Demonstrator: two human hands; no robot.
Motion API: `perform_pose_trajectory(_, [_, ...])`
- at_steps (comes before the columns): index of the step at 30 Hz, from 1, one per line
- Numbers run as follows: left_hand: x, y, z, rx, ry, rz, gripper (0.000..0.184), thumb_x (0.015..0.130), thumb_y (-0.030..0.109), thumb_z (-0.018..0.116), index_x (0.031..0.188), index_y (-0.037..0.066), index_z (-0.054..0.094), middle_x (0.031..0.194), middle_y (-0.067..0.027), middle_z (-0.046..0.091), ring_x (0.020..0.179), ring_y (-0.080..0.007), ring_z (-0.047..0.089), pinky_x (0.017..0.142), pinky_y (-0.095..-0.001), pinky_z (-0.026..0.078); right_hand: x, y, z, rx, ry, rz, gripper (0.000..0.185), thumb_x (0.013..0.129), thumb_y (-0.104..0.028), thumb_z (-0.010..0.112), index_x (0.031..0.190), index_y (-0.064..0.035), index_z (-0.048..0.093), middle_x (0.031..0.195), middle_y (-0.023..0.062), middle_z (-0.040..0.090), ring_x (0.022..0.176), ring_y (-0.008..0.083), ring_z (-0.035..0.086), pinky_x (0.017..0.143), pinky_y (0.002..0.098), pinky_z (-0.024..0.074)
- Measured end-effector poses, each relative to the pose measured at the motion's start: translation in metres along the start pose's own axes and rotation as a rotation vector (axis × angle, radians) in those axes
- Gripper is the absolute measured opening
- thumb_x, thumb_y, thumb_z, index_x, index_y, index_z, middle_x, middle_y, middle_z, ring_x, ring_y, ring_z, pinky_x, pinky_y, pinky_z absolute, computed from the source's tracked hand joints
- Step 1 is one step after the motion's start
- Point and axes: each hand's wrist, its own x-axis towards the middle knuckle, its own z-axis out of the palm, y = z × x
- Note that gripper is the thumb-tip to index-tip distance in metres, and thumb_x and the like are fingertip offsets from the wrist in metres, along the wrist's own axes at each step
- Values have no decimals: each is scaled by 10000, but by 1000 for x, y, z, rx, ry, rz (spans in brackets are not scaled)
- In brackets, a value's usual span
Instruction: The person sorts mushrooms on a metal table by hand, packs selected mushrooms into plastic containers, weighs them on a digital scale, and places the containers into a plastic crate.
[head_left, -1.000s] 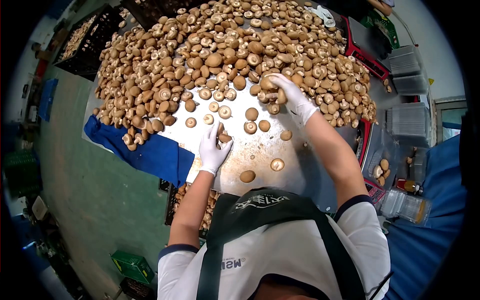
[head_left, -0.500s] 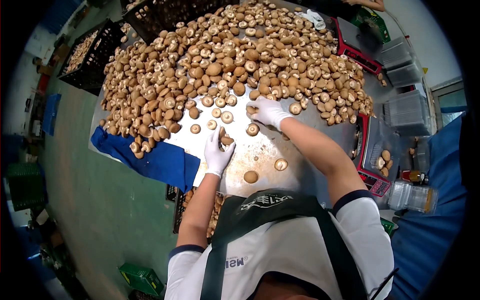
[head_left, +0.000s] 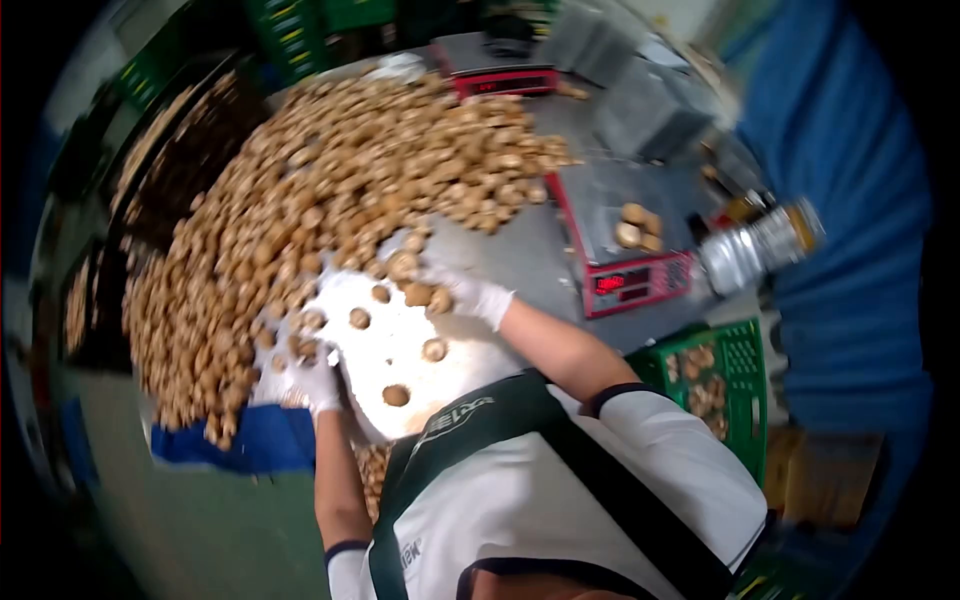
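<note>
Brown mushrooms lie heaped across the metal table. My left hand, in a white glove, is at the near left edge of the heap, its fingers curled round mushrooms; blur softens the fingertips. On the right, my gloved right hand holds a couple of mushrooms at its fingers, close above the table. Between the hands lie a few loose mushrooms, one of them stem side out of view. Another mushroom rests nearer my apron.
At right, a red scale carries a clear tray with several mushrooms. A second scale and stacked clear trays stand farther back. A green crate with mushrooms is beside me. A blue cloth hangs at the left edge.
My view has swung to the right and blurred. My left hand has moved left towards the heap with mushrooms. The right hand has come nearer, with mushrooms at its fingers.
</note>
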Motion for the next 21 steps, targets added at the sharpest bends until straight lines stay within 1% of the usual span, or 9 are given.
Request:
perform_pose_trajectory(1, [13, -44, 11, -256, 184, 33, 609, 853, 96, 737, 1369, -40, 443, 1195, -158, 604, 1002, -211, 615, 863, -313, 522, -10, 4, -7, 68, 25, -55, 607, 952, -236, 642, 1465, -29, 393, 1391, 68, 521, 1239, 143, 518, 1041, 288, 422])
perform_pose_trajectory(3, [16, -6, 27, -277, 326, -154, 613, 884, 174, 725, 1387, -27, 438, 1185, -155, 610, 1036, -216, 609, 869, -334, 519, -41, -14, -15, -82, 116, -118, 583, 970, -219, 611, 1476, -49, 378, 1330, 36, 534, 1181, 110, 517, 934, 263, 468])
perform_pose_trajectory(6, [-11, 92, 103, -597, 55, -72, 547, 922, 237, 657, 1381, 0, 480, 1276, -127, 553, 974, -200, 600, 812, -310, 524, -85, -43, -39, -268, 267, -288, 593, 965, -207, 611, 1470, -4, 378, 1376, 63, 514, 1213, 138, 505, 1047, 263, 378])
perform_pose_trajectory(7, [-32, 150, 129, -616, -87, -8, 532, 933, 249, 621, 1386, 8, 483, 1358, -119, 512, 1025, -199, 593, 834, -309, 515, -101, -57, -50, -319, 324, -284, 585, 952, -197, 621, 1460, -9, 400, 1349, 76, 534, 1204, 151, 518, 1038, 274, 398])
perform_pose_trajectory(11, [-86, 272, 240, -621, -503, 157, 643, 850, 111, 683, 1440, 94, 429, 1317, -132, 514, 987, -199, 623, 794, -294, 555, -179, -133, -85, -656, 595, -515, 560, 904, -121, 647, 1420, -15, 457, 1287, 86, 574, 1161, 168, 556, 1008, 301, 443])
perform_pose_trajectory(13, [-114, 312, 291, -585, -580, 458, 751, 825, 90, 711, 1487, 116, 360, 1369, -128, 487, 1174, -229, 553, 979, -324, 487, -210, -154, -115, -586, 748, -624, 568, 879, -104, 676, 1411, -35, 490, 1255, 84, 591, 1145, 154, 554, 1002, 277, 436])
perform_pose_trajectory(15, [-143, 341, 327, -761, -806, 329, 795, 793, 89, 754, 1473, 82, 345, 1357, -127, 493, 1185, -222, 541, 1006, -344, 462, -242, -173, -138, -625, 836, -665, 550, 876, -88, 672, 1394, -23, 500, 1271, 75, 564, 1145, 158, 550, 1001, 274, 435])
perform_pose_trajectory(19, [-172, 332, 393, -465, -785, 618, 765, 768, 151, 774, 1431, 65, 400, 1284, -167, 528, 1168, -306, 567, 975, -397, 472, -278, -173, -194, -662, 746, -612, 522, 902, -59, 617, 1404, -14, 481, 1288, 79, 544, 1161, 159, 537, 1046, 289, 399])
perform_pose_trajectory(21, [-174, 320, 403, -96, -844, 725, 717, 747, 258, 774, 1374, 81, 476, 1280, -191, 523, 1254, -368, 481, 1076, -464, 349, -284, -169, -216, -734, 751, -564, 463, 947, -86, 560, 1398, -11, 482, 1310, 108, 555, 1216, 178, 522, 1061, 302, 383])
